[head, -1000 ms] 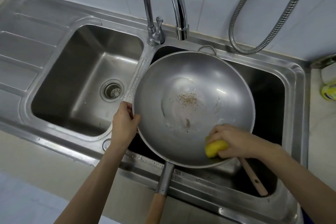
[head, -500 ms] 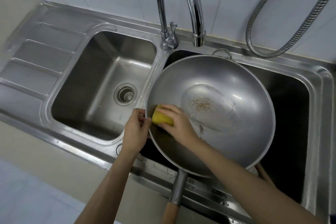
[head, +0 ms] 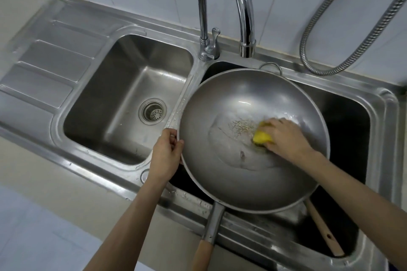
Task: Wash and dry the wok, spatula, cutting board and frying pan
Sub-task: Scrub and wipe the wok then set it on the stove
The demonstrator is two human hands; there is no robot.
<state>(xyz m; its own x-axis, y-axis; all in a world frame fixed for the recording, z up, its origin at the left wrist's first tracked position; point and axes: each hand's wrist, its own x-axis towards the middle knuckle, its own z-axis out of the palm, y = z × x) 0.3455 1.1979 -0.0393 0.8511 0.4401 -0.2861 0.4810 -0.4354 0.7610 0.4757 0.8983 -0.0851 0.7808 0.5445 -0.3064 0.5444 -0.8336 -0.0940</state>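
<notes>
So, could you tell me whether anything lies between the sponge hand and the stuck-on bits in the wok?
Nothing visible does. The right hand presses the yellow sponge inside the wok, right beside the residue, with bare metal between.

You get even, soft overhead light; glare streaks the curved chrome tap (head: pixel 242 6), the steel wok (head: pixel 253 99) gleams, and wide-angle bending warps the edges.

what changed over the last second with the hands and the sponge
The right hand swept the yellow sponge from the wok's near right side across to its left edge, then back to the food bits in the middle. The left hand kept holding the wok's left rim over the right sink basin.
</notes>
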